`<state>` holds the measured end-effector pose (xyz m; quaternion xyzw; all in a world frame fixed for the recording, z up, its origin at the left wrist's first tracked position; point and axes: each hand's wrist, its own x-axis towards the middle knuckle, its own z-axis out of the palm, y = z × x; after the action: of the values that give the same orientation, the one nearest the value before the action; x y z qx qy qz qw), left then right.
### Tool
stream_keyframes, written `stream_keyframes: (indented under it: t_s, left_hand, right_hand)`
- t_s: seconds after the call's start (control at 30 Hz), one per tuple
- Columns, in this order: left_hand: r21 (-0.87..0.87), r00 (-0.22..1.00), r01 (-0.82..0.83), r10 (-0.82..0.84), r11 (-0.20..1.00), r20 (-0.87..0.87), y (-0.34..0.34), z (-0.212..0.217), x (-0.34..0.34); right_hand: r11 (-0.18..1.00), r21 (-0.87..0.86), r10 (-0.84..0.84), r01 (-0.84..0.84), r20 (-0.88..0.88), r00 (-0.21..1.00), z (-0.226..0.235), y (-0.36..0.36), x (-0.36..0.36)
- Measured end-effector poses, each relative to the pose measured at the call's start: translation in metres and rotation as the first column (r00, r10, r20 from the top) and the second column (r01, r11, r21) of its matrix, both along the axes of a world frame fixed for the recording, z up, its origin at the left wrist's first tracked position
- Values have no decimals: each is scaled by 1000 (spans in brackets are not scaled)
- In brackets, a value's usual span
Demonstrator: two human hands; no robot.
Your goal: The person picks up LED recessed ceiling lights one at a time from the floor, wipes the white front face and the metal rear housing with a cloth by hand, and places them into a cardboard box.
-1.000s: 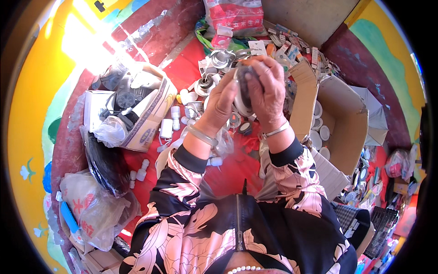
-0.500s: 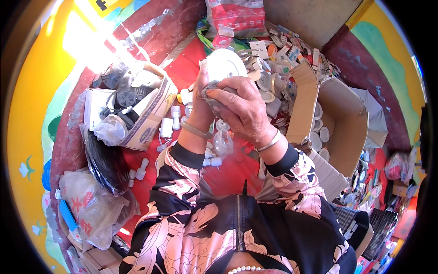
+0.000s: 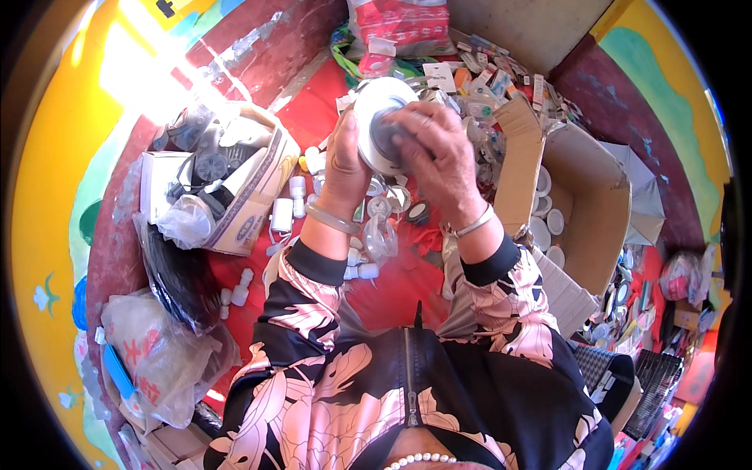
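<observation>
My left hand (image 3: 346, 157) grips a white round lamp-like fitting (image 3: 374, 99) by its left edge, the thumb up along the rim. It is held up in front of me, tilted, its round face toward me. My right hand (image 3: 440, 149) is closed on a grey cloth (image 3: 385, 135), pressed to the right part of that face. The cloth and the fingertips are smeared by motion. Below the hands lie a clear plastic piece (image 3: 380, 235) and a small dark-centred round piece (image 3: 418, 211) on the red ground cover.
An open cardboard box (image 3: 587, 196) at right holds several white round pieces (image 3: 540, 233). At left stands a carton (image 3: 258, 188) of dark appliance parts, with white bulb-like pieces (image 3: 282, 215) beside it. Small packages (image 3: 501, 82) lie heaped at the back. A plastic bag (image 3: 157, 352) rests near left.
My right hand has moved with the grey cloth from the fitting's lower edge up onto its face. The fitting has turned and tilted in my left hand.
</observation>
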<state>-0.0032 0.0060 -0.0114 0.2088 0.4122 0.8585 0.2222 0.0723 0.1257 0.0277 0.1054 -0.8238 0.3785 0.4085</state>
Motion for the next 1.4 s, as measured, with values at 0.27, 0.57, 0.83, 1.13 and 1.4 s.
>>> stream_keyframes:
  t_s: [0.27, 0.57, 0.83, 1.13, 1.4]
  left_hand:
    - [69, 984, -149, 141, 986, 110, -3, 17, -1]
    - [393, 934, -175, 26, 903, 356, -16, 20, -17]
    - [377, 941, -112, -24, 919, 338, -18, 24, -12]
    - [116, 998, 14, -21, 993, 60, -15, 21, -1]
    - [43, 992, 75, -70, 996, -105, -6, 4, 4]
  right_hand:
    - [924, 12, 371, -382, 214, 903, 5, 22, 6]
    - [977, 181, -171, 113, 354, 919, -14, 73, 10]
    - [695, -708, 134, 124, 297, 945, -10, 88, 11]
    - [-36, -991, 471, -129, -131, 872, -1, 76, 4]
    - [254, -957, 559, -140, 27, 829, -6, 15, 0]
